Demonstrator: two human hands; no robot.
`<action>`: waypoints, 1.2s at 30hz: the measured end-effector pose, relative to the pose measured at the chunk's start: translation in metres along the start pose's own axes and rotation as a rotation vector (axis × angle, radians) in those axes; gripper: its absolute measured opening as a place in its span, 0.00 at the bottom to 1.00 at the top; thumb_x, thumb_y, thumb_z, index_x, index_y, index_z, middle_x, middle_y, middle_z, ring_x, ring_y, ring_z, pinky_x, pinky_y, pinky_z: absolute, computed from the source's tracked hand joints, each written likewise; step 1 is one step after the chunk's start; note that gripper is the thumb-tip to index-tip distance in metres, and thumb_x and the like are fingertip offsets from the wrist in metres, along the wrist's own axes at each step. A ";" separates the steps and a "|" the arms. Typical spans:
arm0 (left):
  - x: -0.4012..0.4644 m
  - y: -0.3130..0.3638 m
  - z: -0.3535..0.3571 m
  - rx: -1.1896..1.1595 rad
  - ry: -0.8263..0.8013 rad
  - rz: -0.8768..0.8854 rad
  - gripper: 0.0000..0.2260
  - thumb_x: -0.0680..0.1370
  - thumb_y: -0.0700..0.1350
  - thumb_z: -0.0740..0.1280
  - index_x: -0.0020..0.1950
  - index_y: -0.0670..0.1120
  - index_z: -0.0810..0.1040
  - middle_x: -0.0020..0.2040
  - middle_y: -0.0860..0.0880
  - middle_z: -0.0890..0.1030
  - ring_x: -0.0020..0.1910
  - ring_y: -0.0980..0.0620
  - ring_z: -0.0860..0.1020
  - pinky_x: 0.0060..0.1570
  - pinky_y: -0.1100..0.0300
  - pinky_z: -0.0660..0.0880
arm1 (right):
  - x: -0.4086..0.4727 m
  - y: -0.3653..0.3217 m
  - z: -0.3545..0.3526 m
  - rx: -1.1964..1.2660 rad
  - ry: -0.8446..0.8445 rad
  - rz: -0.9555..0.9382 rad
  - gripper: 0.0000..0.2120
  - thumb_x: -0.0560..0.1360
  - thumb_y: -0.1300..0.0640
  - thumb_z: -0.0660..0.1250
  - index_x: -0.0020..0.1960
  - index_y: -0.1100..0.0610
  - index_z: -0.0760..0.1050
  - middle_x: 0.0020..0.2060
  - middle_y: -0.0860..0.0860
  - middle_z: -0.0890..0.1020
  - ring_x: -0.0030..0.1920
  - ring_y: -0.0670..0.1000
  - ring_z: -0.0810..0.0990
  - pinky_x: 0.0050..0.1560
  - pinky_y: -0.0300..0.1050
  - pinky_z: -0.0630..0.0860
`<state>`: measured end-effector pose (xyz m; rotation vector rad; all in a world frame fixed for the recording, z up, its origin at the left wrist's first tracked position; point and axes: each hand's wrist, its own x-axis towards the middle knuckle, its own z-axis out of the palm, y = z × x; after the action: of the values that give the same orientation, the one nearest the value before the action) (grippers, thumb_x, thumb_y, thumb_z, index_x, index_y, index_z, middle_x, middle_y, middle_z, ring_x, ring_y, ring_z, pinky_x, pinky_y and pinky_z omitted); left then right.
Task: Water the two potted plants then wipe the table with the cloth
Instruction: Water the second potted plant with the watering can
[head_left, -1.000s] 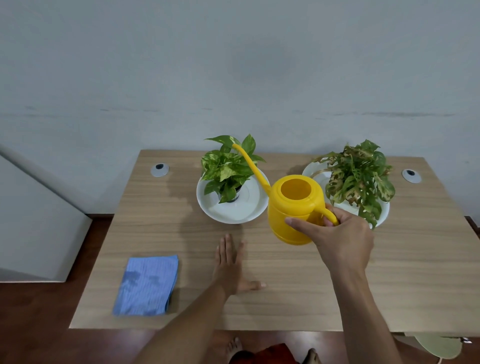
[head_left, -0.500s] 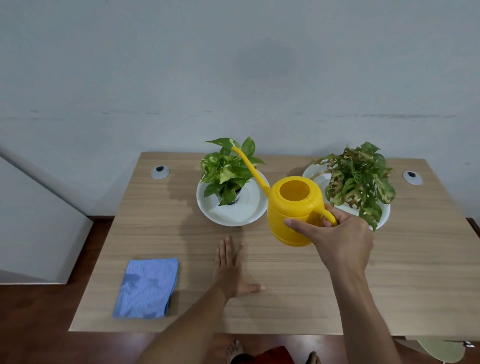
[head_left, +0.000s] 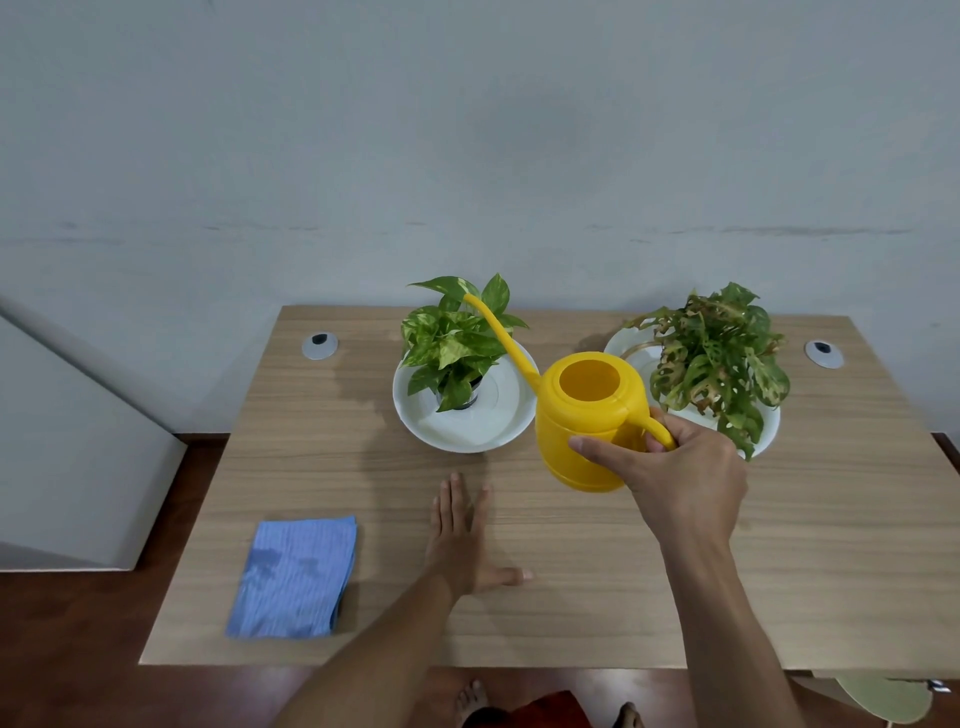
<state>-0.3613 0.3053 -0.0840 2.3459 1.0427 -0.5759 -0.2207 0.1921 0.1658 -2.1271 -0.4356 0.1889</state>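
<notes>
My right hand (head_left: 675, 478) grips the handle of a yellow watering can (head_left: 587, 421), held between the two plants. Its long spout reaches up and left over the green-leaved plant (head_left: 452, 338), which stands in a white saucer (head_left: 493, 431). At the back right, a mottled green-and-brown plant (head_left: 717, 353) sits in a second white saucer (head_left: 623, 343). My left hand (head_left: 462, 535) rests flat on the wooden table (head_left: 810, 545), fingers straight. A folded blue cloth (head_left: 296, 577) lies near the front left edge.
Two grey cable grommets, the left grommet (head_left: 319, 345) and the right grommet (head_left: 823, 354), sit at the back corners of the table. A grey wall rises right behind the table. Dark floor shows to the left and below the front edge.
The watering can has barely shifted, staying between the plants with its spout over the left plant. My left hand has stayed flat on the table.
</notes>
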 end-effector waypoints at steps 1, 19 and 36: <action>0.000 0.000 0.000 -0.002 0.002 0.003 0.64 0.64 0.78 0.67 0.79 0.51 0.28 0.73 0.38 0.20 0.69 0.42 0.17 0.69 0.48 0.23 | 0.000 0.000 0.000 0.002 -0.002 0.002 0.24 0.54 0.42 0.83 0.41 0.56 0.83 0.26 0.43 0.78 0.32 0.39 0.76 0.37 0.43 0.74; 0.002 -0.002 0.003 -0.036 0.004 0.005 0.64 0.62 0.79 0.67 0.80 0.52 0.29 0.70 0.41 0.17 0.66 0.44 0.15 0.71 0.47 0.24 | 0.000 -0.002 -0.002 -0.018 -0.010 -0.001 0.25 0.53 0.42 0.82 0.42 0.57 0.83 0.26 0.44 0.76 0.32 0.44 0.76 0.40 0.47 0.76; 0.003 -0.003 0.004 -0.048 0.022 0.014 0.65 0.62 0.79 0.67 0.80 0.52 0.29 0.71 0.41 0.18 0.66 0.45 0.15 0.73 0.46 0.25 | 0.002 -0.002 -0.001 -0.001 0.006 -0.012 0.26 0.53 0.42 0.82 0.42 0.58 0.82 0.30 0.51 0.82 0.33 0.44 0.79 0.38 0.44 0.75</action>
<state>-0.3626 0.3061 -0.0900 2.3209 1.0377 -0.5160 -0.2192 0.1929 0.1682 -2.1253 -0.4447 0.1756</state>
